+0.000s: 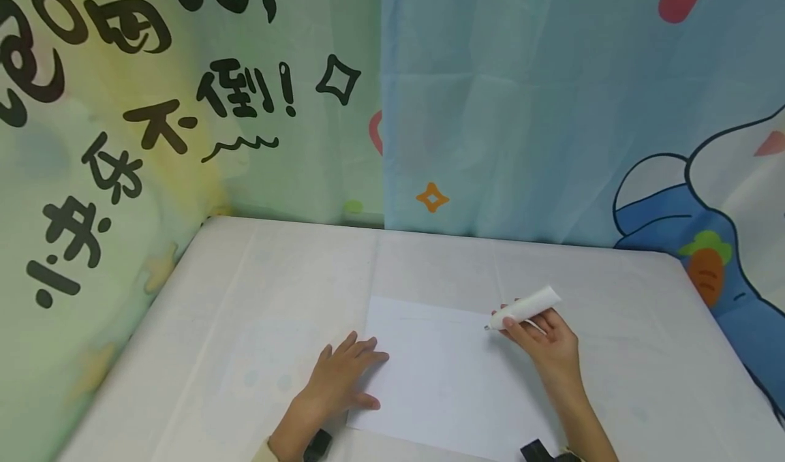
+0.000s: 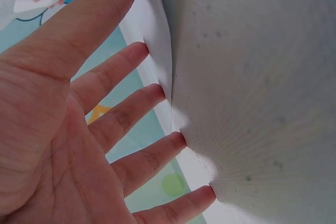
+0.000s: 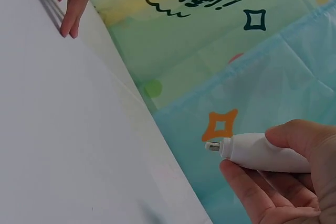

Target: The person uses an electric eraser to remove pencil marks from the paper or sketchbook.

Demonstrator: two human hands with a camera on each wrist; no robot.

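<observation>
A sheet of white paper (image 1: 448, 380) lies on the white table. My left hand (image 1: 343, 373) is spread at its left edge, fingers apart; in the left wrist view the thumb and some fingertips (image 2: 137, 50) press the sheet's edge, while others touch the tablecloth. Over the right part of the paper, my right hand (image 1: 555, 346) pinches a thick white pen-shaped tool (image 1: 527, 306) between thumb and fingers. Its narrow collar and small metal-sided tip (image 3: 212, 146) show in the right wrist view, pointing left. The tool is tilted and held above the sheet.
The white tablecloth (image 1: 276, 278) spreads around the paper. Behind the table hang printed curtains, one green with black lettering (image 1: 233, 87), the other blue (image 1: 521, 108) with a cartoon figure at the right. Black wrist straps (image 1: 317, 445) show at the bottom.
</observation>
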